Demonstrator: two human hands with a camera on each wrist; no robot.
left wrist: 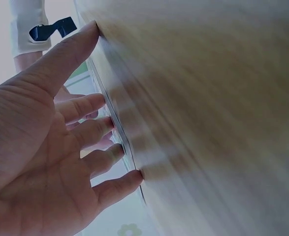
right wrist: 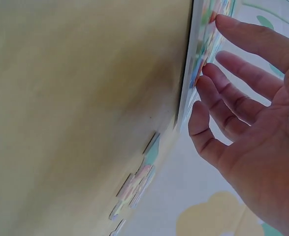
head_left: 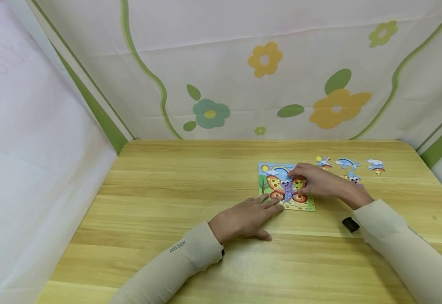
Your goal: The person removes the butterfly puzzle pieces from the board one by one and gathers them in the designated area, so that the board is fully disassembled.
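Observation:
A jigsaw puzzle board with a butterfly picture lies on the wooden table, right of the middle. My left hand rests flat with spread fingers at the board's lower left. In the left wrist view the fingertips touch the board's edge, and the thumb tip is at the table. Over the board's right half, my right hand touches the picture with thumb and fingertips. The right wrist view shows its fingers loosely bent and spread against the board. No lifted piece shows between them.
Loose puzzle pieces lie beyond the right hand: a rainbow piece, a cloud piece, and others nearby, one partly hidden by the wrist. A black wrist mount shows at the right sleeve. A flowered cloth wall stands behind the table.

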